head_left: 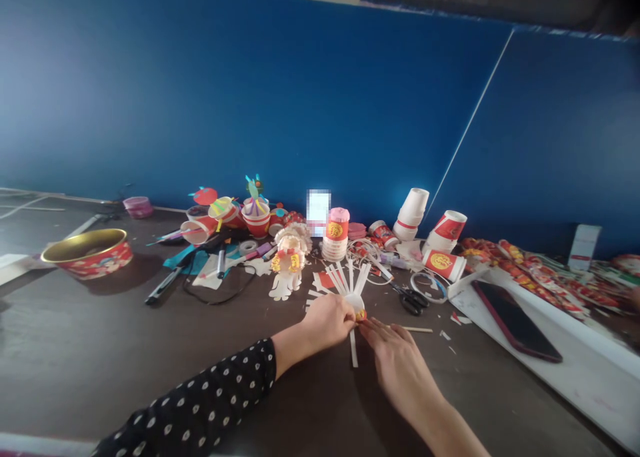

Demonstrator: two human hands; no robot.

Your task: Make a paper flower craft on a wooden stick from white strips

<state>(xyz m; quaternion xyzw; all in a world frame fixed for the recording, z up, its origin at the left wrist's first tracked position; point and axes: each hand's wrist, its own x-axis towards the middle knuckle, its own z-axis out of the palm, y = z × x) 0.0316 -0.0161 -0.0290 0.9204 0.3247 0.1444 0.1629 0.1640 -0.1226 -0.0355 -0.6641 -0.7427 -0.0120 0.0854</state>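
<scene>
Blue wall [280, 103] rises behind the dark tabletop [200, 377]; at the right a white tray [565, 390] carries a phone [517, 320]; at the left sits a gold-lined red bowl [87, 253]; stacked white cups [411, 213] lean near the wall. Between my two hands, at the table's middle, lies the cut paper cup [354, 301], its white strips fanned outward; my left hand [330, 320] pinches its edge, fingers curled; my right hand [395, 353] presses flat beside it, fingertips touching the red-and-yellow piece; black scissors [413, 299] lie just beyond.
</scene>
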